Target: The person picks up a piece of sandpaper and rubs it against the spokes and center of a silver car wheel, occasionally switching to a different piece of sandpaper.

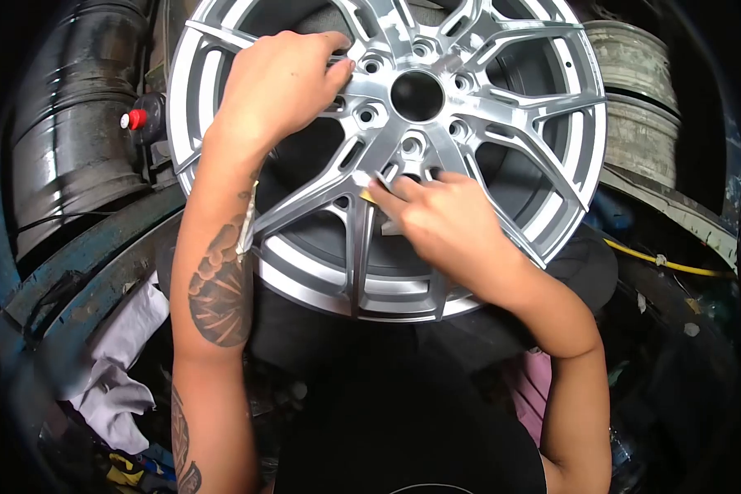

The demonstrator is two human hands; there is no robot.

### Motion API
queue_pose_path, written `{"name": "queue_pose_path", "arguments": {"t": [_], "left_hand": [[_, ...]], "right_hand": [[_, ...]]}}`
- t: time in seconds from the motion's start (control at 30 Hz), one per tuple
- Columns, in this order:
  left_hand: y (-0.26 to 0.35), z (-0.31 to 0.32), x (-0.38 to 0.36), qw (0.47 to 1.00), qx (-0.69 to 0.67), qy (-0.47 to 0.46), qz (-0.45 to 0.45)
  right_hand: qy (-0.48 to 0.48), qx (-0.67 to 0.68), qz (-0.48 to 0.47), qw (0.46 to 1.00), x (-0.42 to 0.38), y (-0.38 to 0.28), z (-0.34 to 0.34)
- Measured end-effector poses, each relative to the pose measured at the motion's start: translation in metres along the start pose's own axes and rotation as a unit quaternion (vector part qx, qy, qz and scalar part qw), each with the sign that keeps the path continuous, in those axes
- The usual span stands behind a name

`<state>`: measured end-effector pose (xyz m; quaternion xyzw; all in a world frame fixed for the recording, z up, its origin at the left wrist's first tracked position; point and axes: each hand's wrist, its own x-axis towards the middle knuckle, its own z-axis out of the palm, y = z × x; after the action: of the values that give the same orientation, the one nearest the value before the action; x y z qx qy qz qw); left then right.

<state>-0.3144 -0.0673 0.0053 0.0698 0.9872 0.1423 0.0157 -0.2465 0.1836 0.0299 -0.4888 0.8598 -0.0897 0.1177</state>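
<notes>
A silver alloy wheel (502, 104) with split spokes lies face up in front of me, tilted toward my body. Bright, scuffed patches show on its spokes and around the hub. My left hand (284, 82) is closed over a spoke on the left side, fingertips hooked near the lug holes. Low on the face, my right hand (445, 222) pinches a small yellowish piece (367, 196), perhaps folded sandpaper, against the fork of a lower spoke. Fingers cover most of that piece, and slight blur smears the fingertips.
Worn metal rims (74, 140) stand at the left, with a red-capped dark container (136, 118) beside them. More rims (634, 107) are stacked at the right above a yellow hose (675, 265). A whitish cloth (123, 362) hangs at lower left; pink fabric (531, 387) shows near my right arm.
</notes>
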Motion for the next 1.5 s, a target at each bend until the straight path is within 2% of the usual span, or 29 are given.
{"name": "queue_pose_path", "arguments": {"t": [0.03, 0.13, 0.17, 0.27, 0.3, 0.4, 0.5, 0.53, 0.6, 0.7, 0.8, 0.93, 0.97, 1.1, 1.2, 1.23, 1.33, 1.37, 1.47, 1.5], "left_hand": [[-0.002, 0.001, -0.002, 1.0, -0.009, 0.003, 0.005], [-0.002, -0.001, -0.005, 1.0, -0.017, -0.014, -0.006], [0.0, -0.002, -0.004, 0.999, -0.017, -0.026, -0.013], [0.003, -0.005, -0.001, 1.0, -0.016, -0.022, -0.004], [0.001, -0.004, -0.002, 0.999, -0.028, -0.016, -0.001], [-0.002, -0.002, -0.004, 0.999, -0.041, -0.026, -0.013], [0.005, -0.008, -0.001, 0.998, -0.019, -0.049, -0.024], [0.003, -0.006, -0.003, 0.999, -0.031, -0.032, -0.012], [-0.001, -0.005, -0.006, 0.998, -0.05, -0.024, -0.006], [0.004, -0.005, -0.002, 0.997, -0.053, -0.05, -0.022], [0.0, -0.002, -0.004, 0.998, -0.051, -0.033, -0.004], [0.003, -0.004, -0.002, 0.997, -0.056, -0.052, -0.023], [0.0, 0.001, -0.005, 0.998, -0.055, -0.022, -0.002], [0.003, -0.003, -0.003, 0.997, -0.058, -0.05, -0.014], [0.006, -0.005, -0.003, 0.996, -0.057, -0.059, -0.026], [0.002, 0.001, -0.002, 0.998, -0.058, -0.032, 0.001], [0.008, -0.004, -0.002, 0.998, -0.043, -0.045, -0.022], [0.006, -0.005, -0.001, 0.998, -0.043, -0.04, -0.012], [-0.002, 0.005, -0.002, 0.998, -0.055, -0.022, 0.02], [0.003, 0.002, 0.0, 0.998, -0.054, -0.04, 0.004]], "right_hand": [[-0.048, -0.035, 0.006, 0.998, -0.003, -0.001, -0.009], [0.088, -0.028, 0.008, 0.996, 0.01, -0.001, -0.008], [0.088, -0.025, 0.004, 0.996, 0.014, 0.001, -0.002], [0.001, -0.028, -0.004, 1.0, 0.007, 0.003, 0.006], [-0.034, -0.041, -0.022, 0.998, 0.004, 0.003, -0.01], [0.103, -0.005, -0.033, 0.994, 0.019, -0.002, -0.005], [-0.018, -0.018, -0.021, 0.999, 0.004, 0.001, -0.004], [-0.035, -0.031, -0.036, 0.998, 0.003, 0.002, -0.019], [0.051, 0.024, -0.02, 0.998, 0.01, 0.003, -0.014], [-0.037, 0.006, -0.016, 0.999, 0.004, 0.006, 0.004], [0.012, -0.008, -0.032, 0.999, 0.013, 0.0, 0.008], [-0.014, -0.019, -0.03, 0.999, 0.008, -0.002, 0.001], [-0.003, -0.03, -0.037, 0.999, 0.012, -0.003, 0.005], [-0.019, -0.016, -0.038, 0.999, 0.008, 0.001, 0.003], [0.011, -0.015, -0.053, 0.998, 0.016, 0.001, 0.006], [0.026, -0.006, -0.061, 0.998, 0.014, 0.004, 0.011], [-0.044, -0.019, -0.026, 0.999, -0.006, 0.001, -0.01], [-0.04, -0.034, -0.009, 0.999, -0.008, -0.002, -0.017], [0.099, -0.014, -0.031, 0.995, 0.007, -0.004, -0.013], [0.059, -0.009, -0.055, 0.997, 0.009, 0.0, -0.002]]}}
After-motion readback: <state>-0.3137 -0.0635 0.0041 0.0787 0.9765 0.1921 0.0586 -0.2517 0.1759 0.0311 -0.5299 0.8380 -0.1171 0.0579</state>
